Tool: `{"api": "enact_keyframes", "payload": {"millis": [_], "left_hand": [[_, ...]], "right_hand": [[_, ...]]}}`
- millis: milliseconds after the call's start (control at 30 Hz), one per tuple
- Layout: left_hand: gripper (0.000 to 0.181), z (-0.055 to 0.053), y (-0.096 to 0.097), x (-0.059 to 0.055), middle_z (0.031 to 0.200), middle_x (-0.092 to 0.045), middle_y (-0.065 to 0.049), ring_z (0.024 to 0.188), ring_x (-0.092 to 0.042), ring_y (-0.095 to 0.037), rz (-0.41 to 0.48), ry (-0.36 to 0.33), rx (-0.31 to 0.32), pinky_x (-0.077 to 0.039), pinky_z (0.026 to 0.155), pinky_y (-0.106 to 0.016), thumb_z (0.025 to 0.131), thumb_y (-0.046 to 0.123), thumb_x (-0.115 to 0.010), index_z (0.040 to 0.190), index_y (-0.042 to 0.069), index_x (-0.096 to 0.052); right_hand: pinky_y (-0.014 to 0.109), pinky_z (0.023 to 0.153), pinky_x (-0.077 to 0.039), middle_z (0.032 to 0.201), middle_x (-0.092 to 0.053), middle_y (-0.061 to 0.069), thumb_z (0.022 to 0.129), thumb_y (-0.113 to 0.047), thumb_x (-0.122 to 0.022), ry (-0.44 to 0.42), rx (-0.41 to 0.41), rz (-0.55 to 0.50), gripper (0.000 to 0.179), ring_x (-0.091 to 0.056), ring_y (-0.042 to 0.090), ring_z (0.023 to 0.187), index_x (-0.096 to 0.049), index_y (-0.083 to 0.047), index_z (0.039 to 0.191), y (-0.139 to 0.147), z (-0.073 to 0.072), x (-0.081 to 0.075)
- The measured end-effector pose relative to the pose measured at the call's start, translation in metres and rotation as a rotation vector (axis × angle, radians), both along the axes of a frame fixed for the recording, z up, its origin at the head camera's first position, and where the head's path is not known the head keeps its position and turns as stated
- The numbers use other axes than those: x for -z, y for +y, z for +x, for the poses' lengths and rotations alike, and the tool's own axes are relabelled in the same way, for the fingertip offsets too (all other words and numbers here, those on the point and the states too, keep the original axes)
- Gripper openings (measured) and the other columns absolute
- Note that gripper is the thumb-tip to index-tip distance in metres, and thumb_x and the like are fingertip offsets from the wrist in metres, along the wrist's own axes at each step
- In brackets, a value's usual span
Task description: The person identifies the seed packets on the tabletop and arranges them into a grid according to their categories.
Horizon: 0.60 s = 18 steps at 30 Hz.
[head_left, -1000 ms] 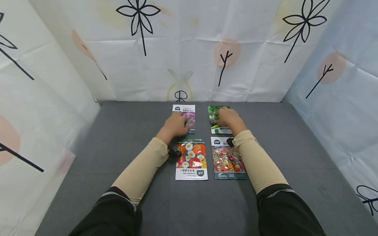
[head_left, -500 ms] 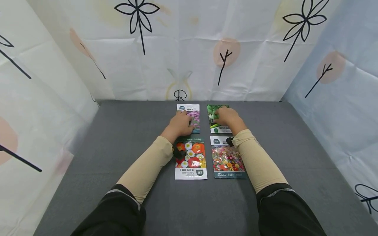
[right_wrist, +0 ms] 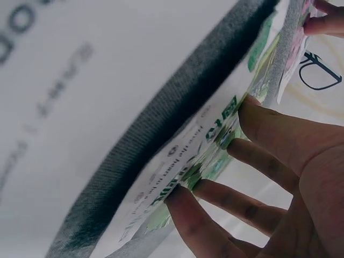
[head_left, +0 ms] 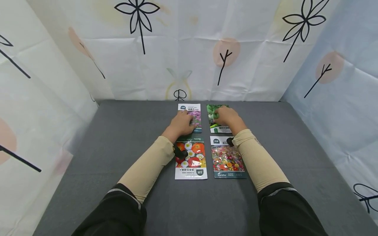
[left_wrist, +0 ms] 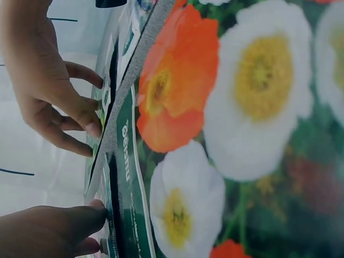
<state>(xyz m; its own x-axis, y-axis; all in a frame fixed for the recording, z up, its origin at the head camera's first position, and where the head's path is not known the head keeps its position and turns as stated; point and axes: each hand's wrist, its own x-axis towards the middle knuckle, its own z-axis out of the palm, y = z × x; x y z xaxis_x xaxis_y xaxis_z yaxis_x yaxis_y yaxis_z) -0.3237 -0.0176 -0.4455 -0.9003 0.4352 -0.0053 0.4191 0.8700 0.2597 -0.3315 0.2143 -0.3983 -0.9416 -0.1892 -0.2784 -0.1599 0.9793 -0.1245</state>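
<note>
Four-cornered on the grey table lie flat seed packets, set in two rows. My left hand (head_left: 180, 124) rests on the far-left packet with purple flowers (head_left: 197, 115), fingertips pressing its face and covering its left part. On the far-right green vegetable seed packet (head_left: 211, 115), my right hand (head_left: 226, 117) rests with spread fingertips; the right wrist view shows them touching its printed face. Below the left hand lies a packet with orange and white poppies (head_left: 195, 160), large in the left wrist view. A packet of mixed flowers (head_left: 227, 159) lies under the right wrist.
The grey table (head_left: 118, 137) reaches back to a white cloth wall (head_left: 183, 59) printed with leaves and flowers. Similar cloth hangs at the left and right sides. A narrow strip of table separates the left and right packets.
My left hand has slid the purple-flower packet to the right, nearer the green one, and now stays nearly still. The right hand and the other packets have kept their places.
</note>
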Motion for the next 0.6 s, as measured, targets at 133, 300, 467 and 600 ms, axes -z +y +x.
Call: {"api": "enact_keyframes", "payload": {"millis": [133, 300, 467, 600], "left_hand": [[0.045, 0.001, -0.001, -0.002, 0.152, -0.052, -0.023, 0.142, -0.048, -0.040, 0.034, -0.022, -0.008, -0.049, 0.112, -0.056, 0.105, 0.047, -0.061, 0.128, 0.009, -0.071], [0.055, 0.003, -0.005, -0.008, 0.159, -0.044, -0.029, 0.147, -0.043, -0.046, 0.087, -0.024, -0.003, -0.046, 0.116, -0.058, 0.105, 0.043, -0.063, 0.144, 0.004, -0.063], [0.051, 0.007, -0.016, -0.011, 0.147, -0.053, -0.025, 0.132, -0.052, -0.042, 0.097, 0.043, 0.036, -0.051, 0.106, -0.056, 0.104, 0.041, -0.065, 0.138, 0.003, -0.067], [0.046, 0.012, -0.031, -0.014, 0.133, -0.060, -0.019, 0.116, -0.057, -0.036, 0.093, 0.123, 0.058, -0.054, 0.097, -0.052, 0.103, 0.040, -0.068, 0.130, 0.003, -0.071]], "right_hand": [[0.057, 0.110, -0.049, 0.146, -0.059, 0.024, 0.106, -0.032, -0.066, 0.027, -0.010, -0.004, 0.045, -0.058, 0.043, 0.133, -0.064, -0.003, 0.140, 0.000, -0.004, 0.003], [0.048, 0.085, -0.052, 0.107, -0.068, 0.017, 0.105, -0.031, -0.068, 0.060, -0.036, 0.004, 0.027, -0.064, 0.031, 0.092, -0.067, -0.004, 0.101, 0.001, -0.009, 0.006], [0.042, 0.072, -0.046, 0.089, -0.055, 0.010, 0.104, -0.034, -0.067, 0.101, -0.044, 0.021, 0.039, -0.048, 0.020, 0.069, -0.049, -0.013, 0.076, 0.004, -0.008, 0.009], [0.039, 0.063, -0.042, 0.084, -0.052, 0.008, 0.103, -0.034, -0.065, 0.182, -0.050, 0.032, 0.038, -0.044, 0.019, 0.066, -0.051, -0.012, 0.075, 0.010, -0.004, 0.006]]}}
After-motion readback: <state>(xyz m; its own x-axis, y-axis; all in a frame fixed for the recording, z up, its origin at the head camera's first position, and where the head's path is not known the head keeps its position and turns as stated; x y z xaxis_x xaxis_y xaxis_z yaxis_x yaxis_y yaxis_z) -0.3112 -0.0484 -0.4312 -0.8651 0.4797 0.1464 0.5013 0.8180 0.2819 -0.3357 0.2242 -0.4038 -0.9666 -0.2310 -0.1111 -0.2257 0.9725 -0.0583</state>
